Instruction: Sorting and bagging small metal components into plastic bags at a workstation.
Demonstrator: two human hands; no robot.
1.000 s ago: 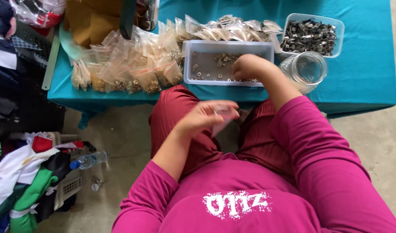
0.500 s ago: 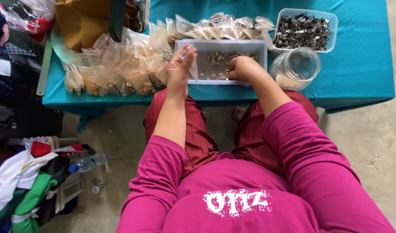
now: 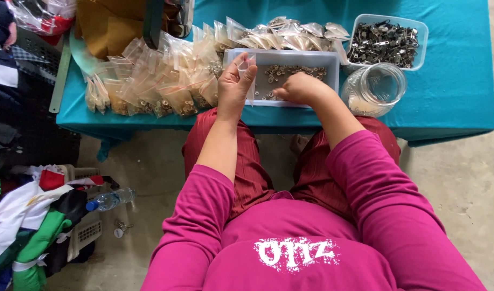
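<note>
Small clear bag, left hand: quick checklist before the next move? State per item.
1. Small clear bag held upright in left hand: ok.
2. Bag mouth open: cannot tell.
3. Right hand down in the grey tray: ok.
4. Small metal rings left in tray: ok.
5. Piece pinched in right fingers: cannot tell, hidden.
6. Glass jar apart from right forearm: ok.

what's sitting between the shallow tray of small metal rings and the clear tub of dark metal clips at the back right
In the head view, between the tray and the tub of clips lie a few small clear bags; the glass jar sits just in front of that gap.
</note>
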